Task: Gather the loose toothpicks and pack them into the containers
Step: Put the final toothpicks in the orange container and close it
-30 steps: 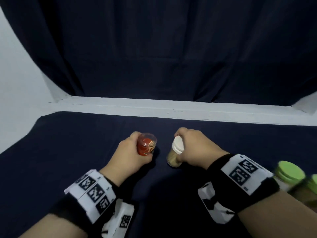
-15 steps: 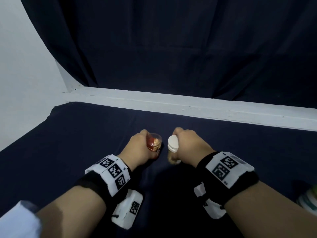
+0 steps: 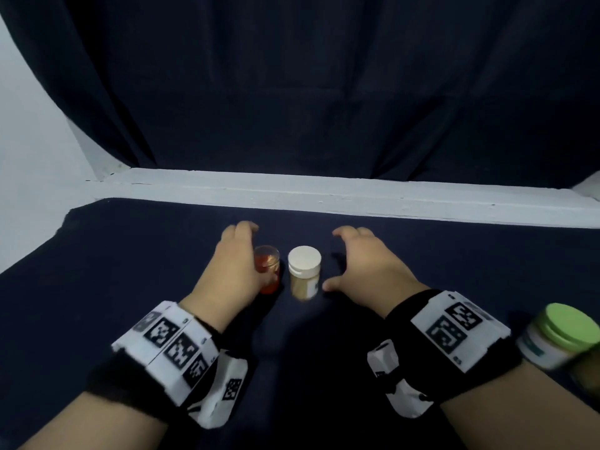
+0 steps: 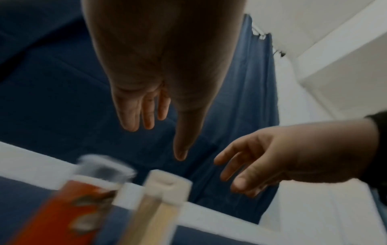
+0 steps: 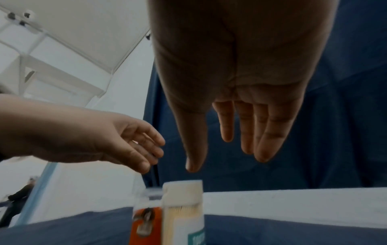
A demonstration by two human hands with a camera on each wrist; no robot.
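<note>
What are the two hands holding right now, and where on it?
Nothing. Left hand and right hand are open, beside the red-labelled container and white-capped toothpick container, which stand free on the dark cloth.

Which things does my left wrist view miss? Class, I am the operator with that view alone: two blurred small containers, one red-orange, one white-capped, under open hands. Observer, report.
Observer: The head view shows a green-lidded jar on the person's far right.
Operator: Is the white-capped one filled?
Observer: The right wrist view shows pale sticks packed inside the white-capped clear container.
Operator: Any label?
Observer: That same view shows a white label with teal print on its side.
</note>
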